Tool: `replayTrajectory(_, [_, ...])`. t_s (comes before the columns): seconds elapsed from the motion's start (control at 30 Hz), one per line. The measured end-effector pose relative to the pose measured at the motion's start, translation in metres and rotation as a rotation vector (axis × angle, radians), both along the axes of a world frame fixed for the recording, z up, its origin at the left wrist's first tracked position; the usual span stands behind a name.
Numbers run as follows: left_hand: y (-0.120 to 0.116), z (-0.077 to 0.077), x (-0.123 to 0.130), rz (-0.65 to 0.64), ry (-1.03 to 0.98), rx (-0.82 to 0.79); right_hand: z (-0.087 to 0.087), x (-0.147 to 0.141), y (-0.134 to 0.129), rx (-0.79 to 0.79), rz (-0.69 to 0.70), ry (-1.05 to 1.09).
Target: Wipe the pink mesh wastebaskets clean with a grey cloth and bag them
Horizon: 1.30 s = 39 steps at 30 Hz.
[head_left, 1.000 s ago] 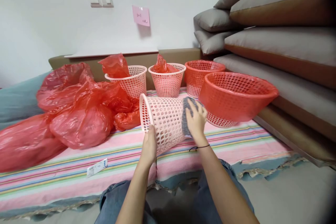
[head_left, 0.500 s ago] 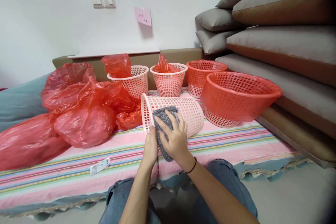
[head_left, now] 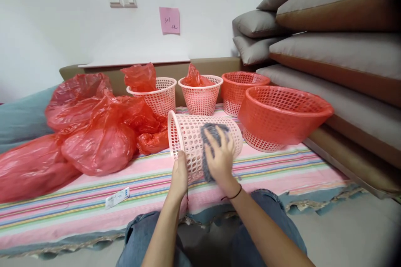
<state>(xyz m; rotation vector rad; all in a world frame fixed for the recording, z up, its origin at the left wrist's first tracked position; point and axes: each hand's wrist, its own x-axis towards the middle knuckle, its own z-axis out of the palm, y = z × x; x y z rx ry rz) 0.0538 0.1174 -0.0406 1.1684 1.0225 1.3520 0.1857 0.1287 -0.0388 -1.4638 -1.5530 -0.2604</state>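
A pink perforated plastic basket (head_left: 191,133) lies on its side on the striped cloth, its mouth facing left. My left hand (head_left: 179,175) grips the rim at the near side, thumb up along the edge. Under my right hand (head_left: 221,156) is a dark grey cleaning cloth (head_left: 207,166), pressed against the basket's side toward its base. The fingers of that hand are spread over the cloth, which hangs down a little below the palm.
Behind stand two pink baskets (head_left: 200,99) with red bags stuffed in. Two more baskets, lined with red bags (head_left: 282,112), are at right by stacked cushions (head_left: 338,46). Full red plastic bags (head_left: 100,146) lie left, near a white label (head_left: 117,198) on the striped cloth (head_left: 150,200).
My right hand and the grey cloth have slid right along the basket's side, from near the rim toward the base. My left hand keeps its hold on the rim.
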Motion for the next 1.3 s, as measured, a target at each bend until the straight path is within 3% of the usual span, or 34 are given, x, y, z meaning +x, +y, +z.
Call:
replayTrajectory(0.1, [0.002,-0.001,-0.002,0.118,0.066,0.021,0.004,-0.029,-0.020,0.069,0.173,-0.112])
replayTrajectory(0.17, [0.003,0.001,-0.004,0.156,0.105,0.009,0.006,-0.030,-0.018,0.073,0.207,-0.132])
replayTrajectory(0.23, [0.003,0.004,-0.005,0.110,0.096,-0.010,0.005,-0.016,-0.004,0.050,0.166,-0.093])
replayTrajectory(0.47, [-0.002,0.013,-0.005,-0.065,-0.017,-0.074,-0.010,0.060,0.051,-0.073,-0.228,0.292])
replayTrajectory(0.57, [-0.004,0.013,-0.011,-0.129,-0.007,-0.093,-0.014,0.069,0.055,-0.089,-0.245,0.330])
replayTrajectory(0.7, [-0.007,0.009,-0.024,-0.174,0.165,-0.029,-0.016,0.069,0.056,-0.094,-0.221,0.347])
replayTrajectory(0.97, [-0.028,-0.011,-0.037,-0.105,0.342,-0.044,-0.015,0.073,0.057,-0.124,-0.211,0.426])
replayTrajectory(1.17, [-0.027,-0.026,-0.027,0.133,0.356,-0.006,-0.016,0.072,0.054,-0.136,-0.203,0.421])
replayTrajectory(1.3, [-0.018,-0.020,-0.024,0.233,0.332,-0.019,-0.011,0.068,0.048,-0.109,-0.180,0.328])
